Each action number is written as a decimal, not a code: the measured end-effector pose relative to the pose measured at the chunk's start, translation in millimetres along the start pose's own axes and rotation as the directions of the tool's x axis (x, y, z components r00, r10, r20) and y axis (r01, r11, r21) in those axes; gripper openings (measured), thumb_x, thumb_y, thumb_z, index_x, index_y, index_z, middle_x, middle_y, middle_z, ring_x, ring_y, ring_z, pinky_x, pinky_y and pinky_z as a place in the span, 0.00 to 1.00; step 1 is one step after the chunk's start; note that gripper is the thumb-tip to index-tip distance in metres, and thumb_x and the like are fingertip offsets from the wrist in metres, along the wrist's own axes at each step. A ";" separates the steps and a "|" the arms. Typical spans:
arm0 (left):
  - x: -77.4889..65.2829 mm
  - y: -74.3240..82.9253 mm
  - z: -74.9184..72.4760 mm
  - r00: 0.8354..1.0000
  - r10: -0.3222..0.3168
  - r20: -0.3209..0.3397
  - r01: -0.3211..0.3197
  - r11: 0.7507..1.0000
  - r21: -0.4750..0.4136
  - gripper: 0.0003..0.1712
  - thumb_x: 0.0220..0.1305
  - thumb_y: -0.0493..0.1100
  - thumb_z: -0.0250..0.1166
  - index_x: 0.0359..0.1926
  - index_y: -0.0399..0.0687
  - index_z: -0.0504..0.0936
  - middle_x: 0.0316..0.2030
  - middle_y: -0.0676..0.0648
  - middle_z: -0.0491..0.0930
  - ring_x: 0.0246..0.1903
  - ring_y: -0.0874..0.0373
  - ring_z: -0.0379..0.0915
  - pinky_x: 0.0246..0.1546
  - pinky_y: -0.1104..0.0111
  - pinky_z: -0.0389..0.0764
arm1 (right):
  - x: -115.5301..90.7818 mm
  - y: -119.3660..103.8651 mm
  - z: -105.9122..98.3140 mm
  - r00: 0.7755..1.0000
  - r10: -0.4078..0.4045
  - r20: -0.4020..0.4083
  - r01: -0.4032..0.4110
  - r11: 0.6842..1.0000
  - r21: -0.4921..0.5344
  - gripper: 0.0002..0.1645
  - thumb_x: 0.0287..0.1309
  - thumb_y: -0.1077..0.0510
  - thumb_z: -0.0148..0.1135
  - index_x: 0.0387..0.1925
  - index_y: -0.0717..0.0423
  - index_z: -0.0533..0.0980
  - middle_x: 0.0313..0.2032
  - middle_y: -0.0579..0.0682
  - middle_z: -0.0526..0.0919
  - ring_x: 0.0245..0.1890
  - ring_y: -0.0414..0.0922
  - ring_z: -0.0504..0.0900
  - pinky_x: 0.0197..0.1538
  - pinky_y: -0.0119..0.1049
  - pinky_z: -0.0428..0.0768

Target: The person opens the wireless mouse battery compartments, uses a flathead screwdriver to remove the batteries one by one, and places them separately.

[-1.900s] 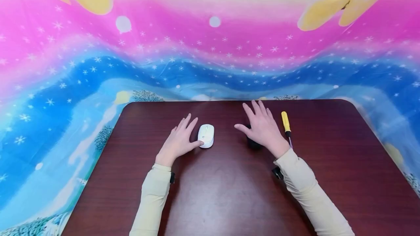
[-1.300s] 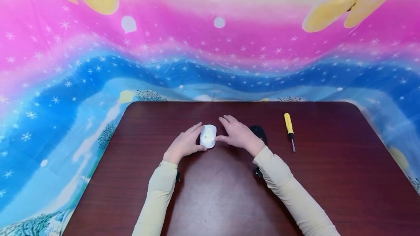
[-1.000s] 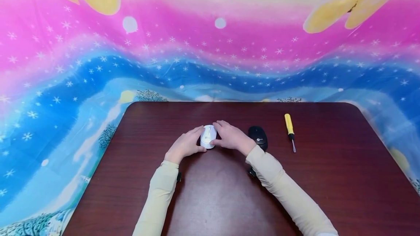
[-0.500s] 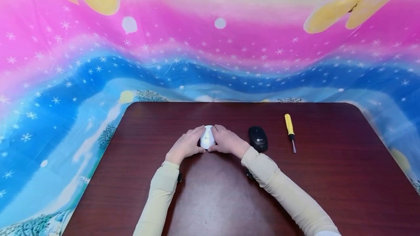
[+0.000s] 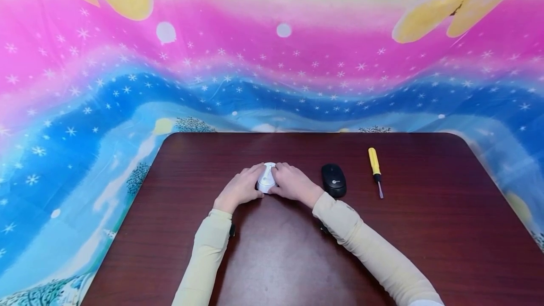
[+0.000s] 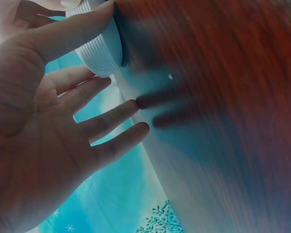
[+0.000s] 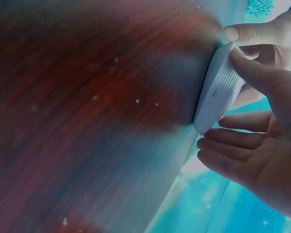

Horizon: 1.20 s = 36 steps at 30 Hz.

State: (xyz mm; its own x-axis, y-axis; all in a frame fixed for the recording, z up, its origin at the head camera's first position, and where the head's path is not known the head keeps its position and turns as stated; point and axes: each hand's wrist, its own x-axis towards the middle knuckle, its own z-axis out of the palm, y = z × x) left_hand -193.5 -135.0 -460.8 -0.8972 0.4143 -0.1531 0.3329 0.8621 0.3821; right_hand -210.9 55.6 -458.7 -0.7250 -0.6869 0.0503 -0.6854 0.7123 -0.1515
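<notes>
A white computer mouse [image 5: 266, 179] sits on the brown table between both hands. My left hand [image 5: 241, 189] holds its left side, the thumb near its front end and fingertips at the far end. From the right, my right hand [image 5: 295, 183] grips the same mouse with thumb and fingers. In the left wrist view, the thumb of my left hand [image 6: 43, 116] lies against the mouse's ribbed side [image 6: 103, 54], and the other fingers spread beyond. In the right wrist view, my right hand's [image 7: 264, 131] thumb presses the ribbed side [image 7: 220, 87]. The mouse's underside is hidden.
A black computer mouse [image 5: 334, 181] lies right of the white one, close to the right wrist. Farther right is a yellow-handled screwdriver [image 5: 374, 164], its tip toward the near edge. The table [image 5: 425, 230] ends at a colourful printed cloth [image 5: 255, 70].
My right hand has come left from over the black mouse, uncovering it, and now grips the white mouse. My left hand has moved in closer around the white mouse.
</notes>
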 end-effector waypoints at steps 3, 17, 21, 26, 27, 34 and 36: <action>-0.2 0.7 0.0 1.000 0.001 -0.011 -0.001 1.000 -0.010 0.48 0.62 0.42 0.76 0.78 0.39 0.62 0.77 0.41 0.62 0.70 0.39 0.63 0.67 0.47 0.69 | -1.0 -0.8 0.8 0.999 -0.007 -0.033 0.008 0.999 0.031 0.34 0.58 0.45 0.78 0.49 0.70 0.78 0.42 0.61 0.81 0.41 0.55 0.81 0.45 0.46 0.83; 1.4 4.7 -0.4 0.998 0.007 -0.069 -0.008 1.000 -0.016 0.40 0.67 0.39 0.72 0.76 0.39 0.66 0.73 0.40 0.67 0.68 0.39 0.67 0.66 0.47 0.71 | -1.4 10.7 -4.3 0.999 -0.047 -0.029 0.050 0.989 0.137 0.24 0.64 0.47 0.73 0.44 0.65 0.80 0.37 0.56 0.82 0.36 0.49 0.82 0.41 0.42 0.82; 2.7 7.5 -0.9 0.983 0.029 -0.181 -0.041 0.997 -0.066 0.29 0.72 0.40 0.67 0.70 0.38 0.72 0.66 0.39 0.75 0.63 0.41 0.73 0.63 0.49 0.74 | -4.7 20.5 -10.9 0.996 -0.018 -0.090 0.041 0.965 0.259 0.19 0.70 0.48 0.66 0.46 0.62 0.82 0.39 0.53 0.84 0.37 0.46 0.82 0.44 0.42 0.82; 5.7 12.6 1.3 0.945 0.053 -0.323 -0.086 0.992 -0.089 0.19 0.76 0.45 0.63 0.61 0.38 0.78 0.54 0.40 0.81 0.52 0.44 0.80 0.53 0.50 0.80 | -8.3 29.3 -13.5 0.980 0.039 -0.197 0.031 0.938 0.345 0.15 0.77 0.51 0.59 0.46 0.60 0.82 0.35 0.49 0.84 0.32 0.42 0.79 0.42 0.40 0.80; 6.0 14.1 1.7 0.938 0.050 -0.344 -0.091 0.991 -0.103 0.18 0.77 0.45 0.62 0.59 0.38 0.78 0.52 0.40 0.82 0.49 0.45 0.80 0.50 0.50 0.81 | -9.0 29.8 -14.1 0.976 0.054 -0.211 0.028 0.929 0.368 0.15 0.77 0.52 0.58 0.46 0.60 0.82 0.34 0.49 0.84 0.31 0.42 0.78 0.41 0.40 0.80; 8.5 24.1 5.5 0.902 -0.051 -0.429 -0.116 0.927 -0.355 0.16 0.81 0.46 0.56 0.50 0.34 0.78 0.40 0.40 0.80 0.40 0.47 0.77 0.45 0.53 0.80 | -12.1 27.7 -17.0 0.955 0.186 -0.231 -0.021 0.818 0.574 0.20 0.73 0.56 0.63 0.59 0.62 0.78 0.44 0.55 0.87 0.39 0.46 0.85 0.46 0.46 0.84; 9.3 26.3 6.3 0.899 -0.107 -0.425 -0.097 0.897 -0.432 0.16 0.81 0.47 0.56 0.49 0.36 0.78 0.38 0.41 0.80 0.40 0.47 0.77 0.45 0.53 0.79 | -12.9 26.9 -17.2 0.950 0.230 -0.210 -0.046 0.771 0.635 0.23 0.71 0.57 0.66 0.62 0.62 0.76 0.43 0.56 0.86 0.39 0.47 0.85 0.45 0.44 0.84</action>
State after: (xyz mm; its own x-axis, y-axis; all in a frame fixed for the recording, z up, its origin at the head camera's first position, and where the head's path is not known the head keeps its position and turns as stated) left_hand -191.2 -106.6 -457.9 -0.9655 0.1559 0.2084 0.2601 0.6067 0.7512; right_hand -221.1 86.1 -446.4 -0.8607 -0.4591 0.2199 -0.4516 0.4892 -0.7462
